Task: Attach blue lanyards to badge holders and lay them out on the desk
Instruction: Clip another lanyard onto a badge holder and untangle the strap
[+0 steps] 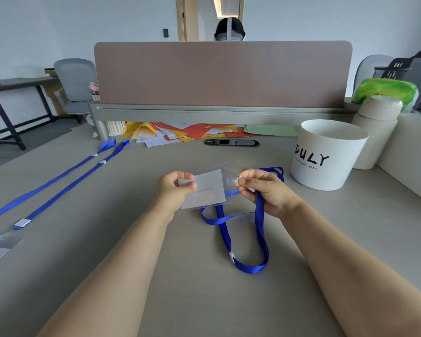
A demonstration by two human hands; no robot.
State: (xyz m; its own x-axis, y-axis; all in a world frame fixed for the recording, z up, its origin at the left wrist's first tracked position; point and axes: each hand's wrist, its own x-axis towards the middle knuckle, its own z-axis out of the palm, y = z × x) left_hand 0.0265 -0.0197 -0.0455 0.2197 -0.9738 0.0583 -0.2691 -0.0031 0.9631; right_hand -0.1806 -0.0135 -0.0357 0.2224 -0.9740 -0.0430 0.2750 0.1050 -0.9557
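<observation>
A clear badge holder [208, 188] with a white card inside is held above the middle of the desk. My left hand [174, 189] pinches its left edge. My right hand [263, 188] pinches the clear snap strap of a blue lanyard [259, 229] against the holder's right edge. The lanyard's ribbon hangs from that hand and loops on the desk below. Two more blue lanyards [66, 181] lie stretched out side by side at the left, each ending at a badge holder [0, 244] at the frame's left edge.
A white bucket [326, 156] marked DULY stands at the right, with a cream lidded container [377, 132] behind it. Coloured paper sheets [180, 133] lie under the pink divider screen [223, 74]. A black cable port [231, 142] sits in the desk. A person sits beyond the divider.
</observation>
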